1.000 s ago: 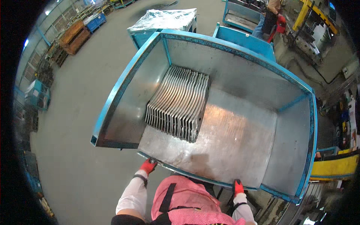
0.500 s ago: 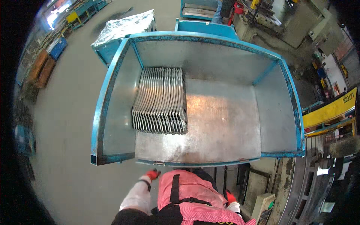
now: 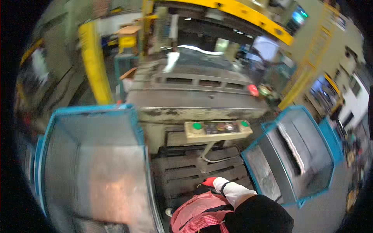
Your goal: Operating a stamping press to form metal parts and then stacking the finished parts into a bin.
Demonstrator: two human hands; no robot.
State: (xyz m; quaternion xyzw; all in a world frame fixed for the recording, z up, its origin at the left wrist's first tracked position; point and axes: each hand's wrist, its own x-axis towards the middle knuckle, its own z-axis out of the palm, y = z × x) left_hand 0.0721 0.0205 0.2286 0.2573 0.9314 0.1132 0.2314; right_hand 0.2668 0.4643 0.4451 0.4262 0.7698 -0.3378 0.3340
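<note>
The picture is motion-blurred. My right hand [image 3: 210, 181], in a red glove with a white sleeve, hangs in front of my pink apron, above a dark wooden pallet [image 3: 186, 174]. Nothing shows in it, and the blur hides how its fingers are set. My left hand is out of view. A beige control box [image 3: 217, 130] with green buttons stands on a thin post just beyond the hand. Behind it rises a large grey press machine [image 3: 194, 97]. An open blue metal bin [image 3: 89, 167] sits to my left, its steel floor bare where it shows.
A second blue bin [image 3: 295, 155] at the right holds a row of pale metal parts [image 3: 293, 149]. Yellow frame posts [image 3: 93, 66] and a yellow beam [image 3: 248, 15] surround the press. Grey floor lies at the far right.
The view has swung away from the blue bin with the stacked metal parts to face the press and control box. Both gloved hands were at the bin's rim; only one shows now.
</note>
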